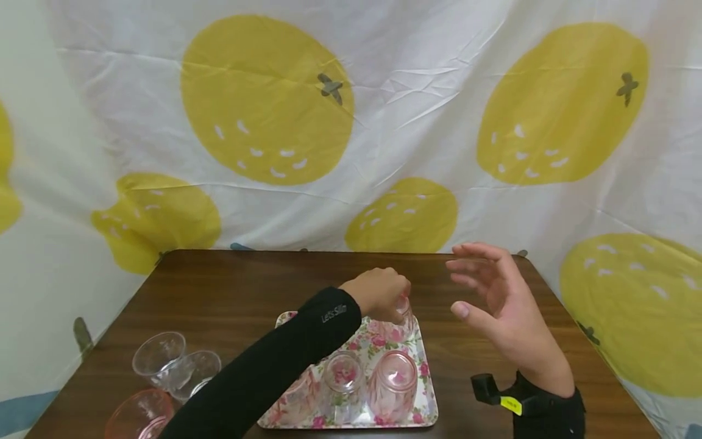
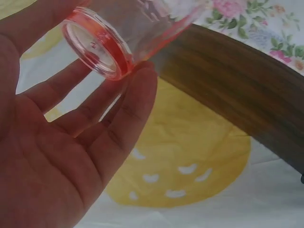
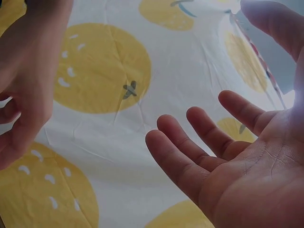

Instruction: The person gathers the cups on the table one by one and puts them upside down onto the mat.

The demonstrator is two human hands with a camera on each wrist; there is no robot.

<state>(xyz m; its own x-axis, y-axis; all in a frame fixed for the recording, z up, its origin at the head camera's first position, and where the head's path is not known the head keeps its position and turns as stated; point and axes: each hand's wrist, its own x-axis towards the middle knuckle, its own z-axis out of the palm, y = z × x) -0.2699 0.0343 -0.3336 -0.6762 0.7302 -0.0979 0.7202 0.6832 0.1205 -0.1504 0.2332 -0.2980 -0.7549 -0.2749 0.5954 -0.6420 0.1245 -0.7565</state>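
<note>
Pink-tinted glass [image 2: 128, 31], base towards the palm, sits between the fingertips and thumb of the left hand [image 1: 378, 294], which pinches it at the base end. In the head view it is right of the lower centre, over the upper right corner of a floral tray [image 1: 429, 390]; whether it touches the tray I cannot tell. Nearer the bottom edge stand a clear glass [image 1: 343, 390] and a rosy glass [image 1: 393, 390] side by side, with another pinkish glass partly behind the black sleeve [image 1: 263, 372]. Right of the tray, the right hand [image 1: 507, 311] is raised, holding nothing, thumb and fingers wide apart. Two clear cups [image 1: 159, 356] and a reddish cup [image 1: 134, 414] cluster at the lower left on the brown table [image 1: 230, 286]. Lemon-printed cloth [image 1: 411, 49] hangs behind.
</note>
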